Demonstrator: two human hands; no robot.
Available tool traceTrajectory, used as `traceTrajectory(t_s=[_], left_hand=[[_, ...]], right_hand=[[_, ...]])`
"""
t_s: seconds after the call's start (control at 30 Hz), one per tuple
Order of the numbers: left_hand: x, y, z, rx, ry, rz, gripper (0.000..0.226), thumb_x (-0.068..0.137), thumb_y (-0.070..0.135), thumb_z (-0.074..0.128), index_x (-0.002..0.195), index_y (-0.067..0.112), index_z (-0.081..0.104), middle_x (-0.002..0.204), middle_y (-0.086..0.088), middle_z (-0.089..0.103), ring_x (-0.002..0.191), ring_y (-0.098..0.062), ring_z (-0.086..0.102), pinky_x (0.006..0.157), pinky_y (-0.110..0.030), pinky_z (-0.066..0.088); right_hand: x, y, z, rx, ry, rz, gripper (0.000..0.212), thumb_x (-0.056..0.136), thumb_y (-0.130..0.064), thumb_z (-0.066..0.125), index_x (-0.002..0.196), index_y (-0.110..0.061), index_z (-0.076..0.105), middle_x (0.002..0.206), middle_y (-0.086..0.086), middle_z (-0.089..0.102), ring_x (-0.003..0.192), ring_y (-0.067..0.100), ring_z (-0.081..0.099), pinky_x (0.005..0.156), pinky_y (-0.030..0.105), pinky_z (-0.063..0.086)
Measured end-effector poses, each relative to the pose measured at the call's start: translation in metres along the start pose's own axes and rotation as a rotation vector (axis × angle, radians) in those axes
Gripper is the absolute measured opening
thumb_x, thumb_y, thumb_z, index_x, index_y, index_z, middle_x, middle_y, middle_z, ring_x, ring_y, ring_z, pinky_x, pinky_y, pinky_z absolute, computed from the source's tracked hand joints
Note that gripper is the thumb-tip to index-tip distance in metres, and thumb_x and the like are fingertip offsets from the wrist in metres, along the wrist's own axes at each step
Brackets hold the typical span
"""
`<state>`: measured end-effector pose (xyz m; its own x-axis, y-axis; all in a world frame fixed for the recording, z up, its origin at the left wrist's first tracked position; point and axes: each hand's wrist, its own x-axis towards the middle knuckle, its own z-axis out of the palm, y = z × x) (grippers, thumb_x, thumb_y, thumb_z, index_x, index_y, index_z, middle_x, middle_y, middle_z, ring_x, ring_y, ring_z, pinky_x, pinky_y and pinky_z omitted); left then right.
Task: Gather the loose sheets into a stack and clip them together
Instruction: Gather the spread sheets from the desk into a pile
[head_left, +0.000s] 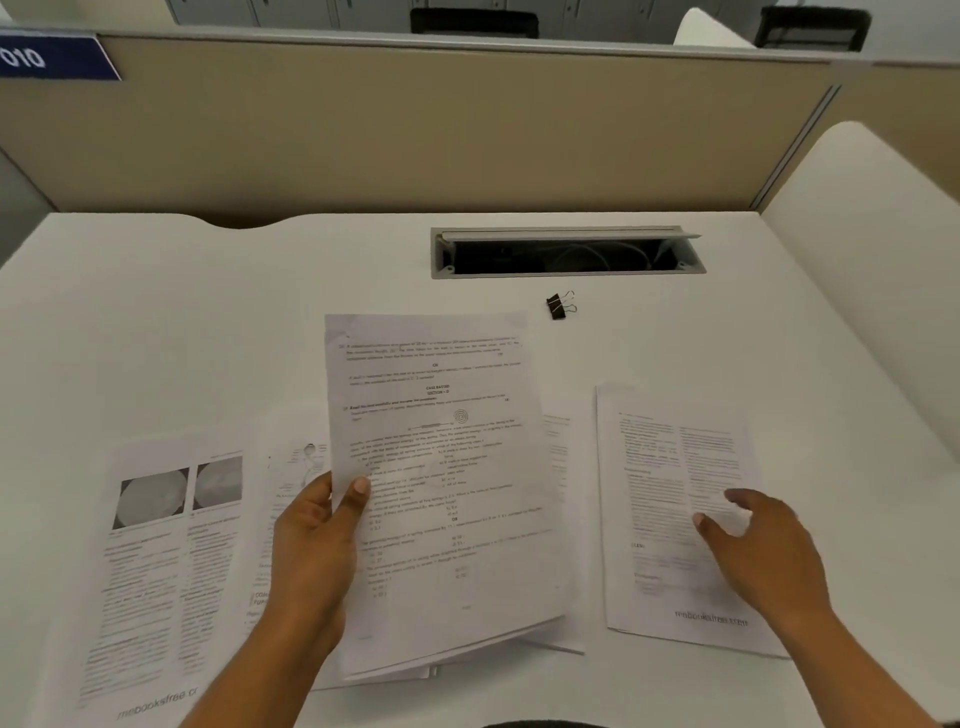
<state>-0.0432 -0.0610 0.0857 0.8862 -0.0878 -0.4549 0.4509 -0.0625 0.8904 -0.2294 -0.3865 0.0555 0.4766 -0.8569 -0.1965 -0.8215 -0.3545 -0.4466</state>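
Observation:
My left hand (317, 545) grips a small stack of printed sheets (447, 483) by its left edge, lifted and tilted above the white desk (156, 322). My right hand (758, 551) hovers with fingers spread over a loose printed sheet (660, 519) lying flat at the right. Another loose sheet with two grey photos (156, 561) lies at the left. A further sheet (291, 467) shows partly beside and beneath the held stack. A black binder clip (558, 305) lies on the desk beyond the stack, apart from both hands.
An open cable hatch (566, 252) is set into the desk behind the clip. A beige partition (415, 130) closes off the far side, and a white side panel (872, 234) rises at the right.

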Motion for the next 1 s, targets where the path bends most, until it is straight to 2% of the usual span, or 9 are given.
traceTrajectory(t_s=[0.07,0.13,0.3,0.4,0.53,0.63,0.77,0.87,1.0], left_hand=[[0.001,-0.001,-0.003,0.004,0.004,-0.006,0.021,0.099,0.023,0.06,0.117,0.021,0.07,0.107,-0.001,0.079,0.095,-0.027,0.075,0.07,-0.036,0.062],[0.002,-0.002,-0.005,0.015,0.006,-0.015,0.022,0.1,0.023,0.059,0.119,0.021,0.069,0.109,-0.003,0.078,0.095,-0.028,0.075,0.075,-0.039,0.061],[0.002,-0.001,-0.005,0.026,-0.004,-0.023,0.022,0.1,0.023,0.057,0.119,0.02,0.068,0.108,-0.003,0.077,0.094,-0.028,0.074,0.073,-0.037,0.06],[0.002,-0.001,-0.003,0.025,-0.002,-0.025,0.02,0.1,0.024,0.058,0.117,0.02,0.069,0.108,-0.003,0.077,0.093,-0.028,0.074,0.073,-0.037,0.059],[0.003,-0.001,-0.002,0.024,0.001,-0.028,0.015,0.1,0.024,0.058,0.109,0.023,0.07,0.106,-0.001,0.077,0.094,-0.028,0.074,0.074,-0.037,0.058],[0.003,-0.001,-0.002,0.023,0.011,-0.037,0.015,0.1,0.025,0.058,0.11,0.023,0.07,0.107,-0.002,0.077,0.093,-0.029,0.074,0.073,-0.037,0.059],[0.002,-0.001,-0.002,0.025,0.016,-0.033,0.019,0.1,0.025,0.057,0.115,0.02,0.069,0.107,-0.002,0.077,0.091,-0.027,0.073,0.067,-0.033,0.058],[0.003,-0.002,-0.002,0.018,0.018,-0.03,0.02,0.1,0.024,0.057,0.117,0.02,0.068,0.107,-0.001,0.076,0.09,-0.025,0.073,0.065,-0.031,0.056],[0.003,-0.002,0.0,0.01,0.007,-0.027,0.024,0.101,0.024,0.057,0.122,0.019,0.067,0.109,-0.001,0.076,0.093,-0.027,0.073,0.065,-0.032,0.058]], right_hand=[[0.009,0.025,-0.007,-0.131,0.008,0.168,0.075,0.079,-0.047,0.074,0.137,-0.006,0.05,0.139,0.021,0.051,0.124,0.042,0.051,0.099,0.05,0.044],[0.014,0.039,-0.012,-0.178,-0.056,0.305,0.088,0.073,-0.054,0.076,0.138,-0.002,0.045,0.136,0.024,0.049,0.121,0.044,0.051,0.093,0.05,0.045],[0.018,0.052,-0.016,-0.047,-0.081,0.338,0.089,0.066,-0.039,0.088,0.136,-0.001,0.048,0.135,0.021,0.056,0.118,0.04,0.057,0.091,0.044,0.046],[0.019,0.054,-0.017,0.031,-0.068,0.348,0.071,0.067,-0.03,0.089,0.124,-0.002,0.059,0.126,0.018,0.065,0.103,0.035,0.063,0.081,0.04,0.048],[0.019,0.056,-0.022,0.114,-0.019,0.31,0.021,0.075,-0.021,0.083,0.086,-0.009,0.069,0.092,0.013,0.073,0.079,0.031,0.065,0.071,0.041,0.052],[0.022,0.06,-0.027,0.212,-0.014,0.277,0.015,0.08,-0.018,0.078,0.072,-0.009,0.069,0.078,0.012,0.073,0.075,0.035,0.067,0.074,0.049,0.054],[0.025,0.064,-0.034,0.293,-0.015,0.218,0.006,0.088,-0.016,0.069,0.083,-0.016,0.073,0.087,0.01,0.075,0.084,0.034,0.068,0.082,0.056,0.056],[0.028,0.066,-0.039,0.319,0.029,0.178,0.02,0.092,-0.014,0.064,0.109,-0.012,0.073,0.099,0.013,0.074,0.088,0.034,0.068,0.078,0.049,0.057],[0.027,0.065,-0.042,0.248,0.153,0.159,0.025,0.09,-0.018,0.067,0.114,-0.011,0.072,0.108,0.017,0.073,0.098,0.038,0.066,0.083,0.042,0.05]])
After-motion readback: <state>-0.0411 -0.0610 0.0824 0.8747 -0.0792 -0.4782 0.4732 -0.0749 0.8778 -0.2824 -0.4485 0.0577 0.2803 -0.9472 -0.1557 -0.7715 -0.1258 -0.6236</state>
